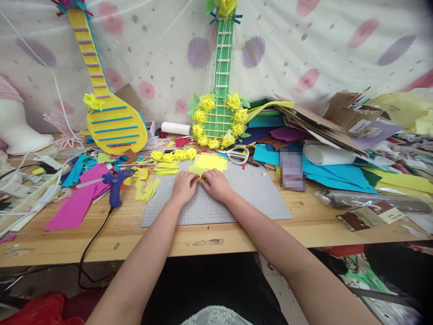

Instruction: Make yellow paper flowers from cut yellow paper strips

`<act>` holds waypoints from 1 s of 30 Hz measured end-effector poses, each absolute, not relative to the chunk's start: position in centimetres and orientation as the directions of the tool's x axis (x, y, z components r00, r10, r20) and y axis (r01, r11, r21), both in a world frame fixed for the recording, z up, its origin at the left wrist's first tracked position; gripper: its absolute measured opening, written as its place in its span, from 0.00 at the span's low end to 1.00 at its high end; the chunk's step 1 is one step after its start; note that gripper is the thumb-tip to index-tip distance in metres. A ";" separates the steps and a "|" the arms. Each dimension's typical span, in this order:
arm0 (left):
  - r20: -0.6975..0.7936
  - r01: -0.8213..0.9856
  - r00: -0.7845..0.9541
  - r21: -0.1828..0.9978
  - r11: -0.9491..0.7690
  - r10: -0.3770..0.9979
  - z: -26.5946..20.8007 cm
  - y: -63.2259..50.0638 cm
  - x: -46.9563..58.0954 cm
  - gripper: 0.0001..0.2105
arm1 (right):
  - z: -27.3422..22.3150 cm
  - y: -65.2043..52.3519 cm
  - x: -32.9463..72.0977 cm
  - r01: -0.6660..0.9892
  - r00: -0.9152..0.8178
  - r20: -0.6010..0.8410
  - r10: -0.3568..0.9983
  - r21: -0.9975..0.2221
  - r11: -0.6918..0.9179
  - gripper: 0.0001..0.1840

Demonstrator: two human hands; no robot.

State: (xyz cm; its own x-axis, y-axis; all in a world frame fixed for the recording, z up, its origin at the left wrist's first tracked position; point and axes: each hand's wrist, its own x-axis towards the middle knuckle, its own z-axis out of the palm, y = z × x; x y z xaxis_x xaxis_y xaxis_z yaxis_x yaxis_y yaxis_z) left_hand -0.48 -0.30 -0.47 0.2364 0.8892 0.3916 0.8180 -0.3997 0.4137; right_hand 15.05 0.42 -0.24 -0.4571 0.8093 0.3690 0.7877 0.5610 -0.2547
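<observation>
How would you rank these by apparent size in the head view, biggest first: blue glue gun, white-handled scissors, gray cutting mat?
1. Gray cutting mat
2. Blue glue gun
3. White-handled scissors, which lie farther back, so distance shrinks them somewhat

Fingers of the bare left hand (pixel 184 186) and bare right hand (pixel 217 184) mostly hide the small yellow paper piece (pixel 202 178) between them, its shape too small to tell. The top edge crops the yellow, blue-striped lute-shaped model (pixel 111 125) and a large yellow paper flower (pixel 226 6); the left edge, a smooth white mannequin form (pixel 20 119). Pixelation blurs a greyish-purple rectangle (pixel 292 170).
</observation>
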 end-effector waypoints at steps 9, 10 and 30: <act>0.385 0.803 0.179 0.474 -0.361 0.905 -0.5 -0.1 0.0 0.10 | 0.0 0.4 15.1 0.777 -0.481 0.380 0.790 -0.232 0.585 0.08; 0.386 0.805 0.179 0.472 -0.361 0.905 -0.5 -0.1 0.0 0.10 | 0.1 0.3 15.1 0.777 -0.478 0.384 0.790 -0.235 0.584 0.08; 0.331 0.784 0.069 0.565 -0.256 0.941 0.0 0.0 -0.2 0.11 | -0.2 0.9 14.5 0.762 -0.331 0.316 0.889 -0.467 0.449 0.07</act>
